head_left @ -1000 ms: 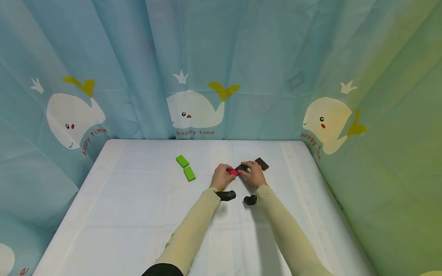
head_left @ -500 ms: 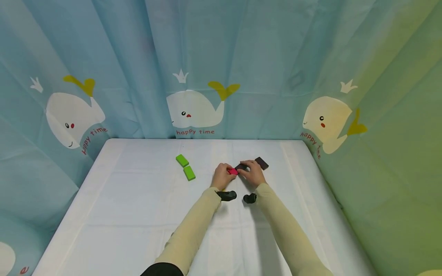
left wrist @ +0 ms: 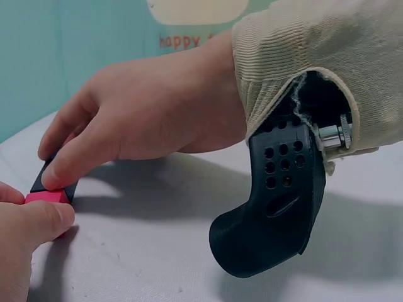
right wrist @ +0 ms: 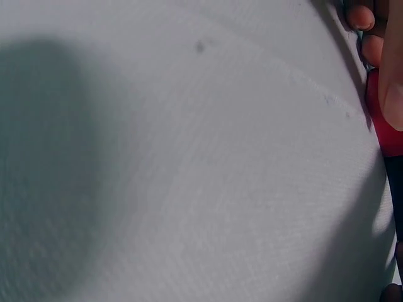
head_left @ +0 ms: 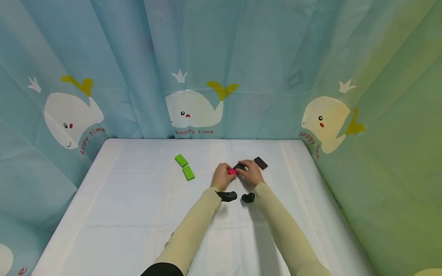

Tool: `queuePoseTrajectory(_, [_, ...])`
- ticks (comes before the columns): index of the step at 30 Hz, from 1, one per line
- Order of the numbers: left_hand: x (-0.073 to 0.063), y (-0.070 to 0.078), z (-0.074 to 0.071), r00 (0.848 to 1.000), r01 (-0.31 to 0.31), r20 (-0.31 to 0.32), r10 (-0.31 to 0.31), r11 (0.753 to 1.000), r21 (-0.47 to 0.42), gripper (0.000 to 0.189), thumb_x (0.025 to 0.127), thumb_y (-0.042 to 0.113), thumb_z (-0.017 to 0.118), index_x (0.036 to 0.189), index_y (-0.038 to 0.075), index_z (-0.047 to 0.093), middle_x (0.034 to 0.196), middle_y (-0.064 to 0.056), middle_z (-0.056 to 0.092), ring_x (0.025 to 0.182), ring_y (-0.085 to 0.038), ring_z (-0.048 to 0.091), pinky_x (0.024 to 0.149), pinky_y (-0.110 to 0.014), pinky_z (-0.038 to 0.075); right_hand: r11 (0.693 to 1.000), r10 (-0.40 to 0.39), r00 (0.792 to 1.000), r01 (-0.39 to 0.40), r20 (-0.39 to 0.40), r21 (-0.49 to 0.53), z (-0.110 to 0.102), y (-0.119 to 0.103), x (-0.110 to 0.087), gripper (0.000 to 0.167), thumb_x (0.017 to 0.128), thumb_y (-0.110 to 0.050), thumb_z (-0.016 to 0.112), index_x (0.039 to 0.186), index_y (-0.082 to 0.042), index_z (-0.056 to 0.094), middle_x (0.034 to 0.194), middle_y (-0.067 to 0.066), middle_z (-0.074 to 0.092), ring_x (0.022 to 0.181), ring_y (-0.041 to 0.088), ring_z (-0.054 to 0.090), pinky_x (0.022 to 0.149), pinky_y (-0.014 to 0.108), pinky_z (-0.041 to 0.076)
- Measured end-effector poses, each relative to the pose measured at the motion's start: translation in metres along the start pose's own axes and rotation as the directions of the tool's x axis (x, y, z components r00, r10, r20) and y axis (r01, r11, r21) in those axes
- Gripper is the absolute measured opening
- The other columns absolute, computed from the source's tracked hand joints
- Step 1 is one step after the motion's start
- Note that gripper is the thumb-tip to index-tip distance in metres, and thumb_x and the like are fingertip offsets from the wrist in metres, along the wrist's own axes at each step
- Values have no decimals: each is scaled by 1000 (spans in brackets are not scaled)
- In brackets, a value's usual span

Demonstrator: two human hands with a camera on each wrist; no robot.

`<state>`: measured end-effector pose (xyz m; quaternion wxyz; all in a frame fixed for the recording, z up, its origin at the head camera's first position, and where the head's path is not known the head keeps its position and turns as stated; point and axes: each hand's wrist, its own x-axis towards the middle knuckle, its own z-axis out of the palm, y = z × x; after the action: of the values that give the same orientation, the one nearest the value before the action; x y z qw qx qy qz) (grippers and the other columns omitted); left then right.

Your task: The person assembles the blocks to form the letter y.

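Note:
My left hand (head_left: 222, 176) pinches a small pink-red block (head_left: 233, 171) between thumb and fingers, near the far middle of the table. Beside it, my right hand (head_left: 253, 173) holds a dark brown or black rectangular block (head_left: 239, 166) by its sides. The two blocks meet end to end. In the left wrist view, the right thumb lies on the dark block close to the pink-red block (left wrist: 47, 196). The right wrist view catches only the edge of the pink-red block (right wrist: 383, 135) and the dark block (right wrist: 395, 182) at its right side.
A second dark block (head_left: 260, 163) lies just beyond the right hand. Two green blocks (head_left: 181, 160) lie nearly corner to corner at left. Something yellow (head_left: 223, 190) shows partly behind the left wrist. A whale-print curtain (head_left: 262, 76) stands behind the white table (head_left: 138, 207).

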<state>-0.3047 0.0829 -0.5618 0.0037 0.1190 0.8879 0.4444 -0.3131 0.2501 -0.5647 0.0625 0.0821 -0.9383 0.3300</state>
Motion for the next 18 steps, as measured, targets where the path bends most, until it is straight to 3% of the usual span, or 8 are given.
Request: queuePoseTrajectory(18, [0, -4, 0, 1000, -2, -16, 2, 999, -40, 34, 80, 15, 82, 105, -1, 65, 97, -13, 59, 84, -22, 57, 77, -32, 49, 1000, 0, 1000, -1, 7, 22, -3, -3, -2, 44, 89, -21, 72, 126, 0, 64, 130, 25, 56, 124, 42, 47, 104, 55, 35])
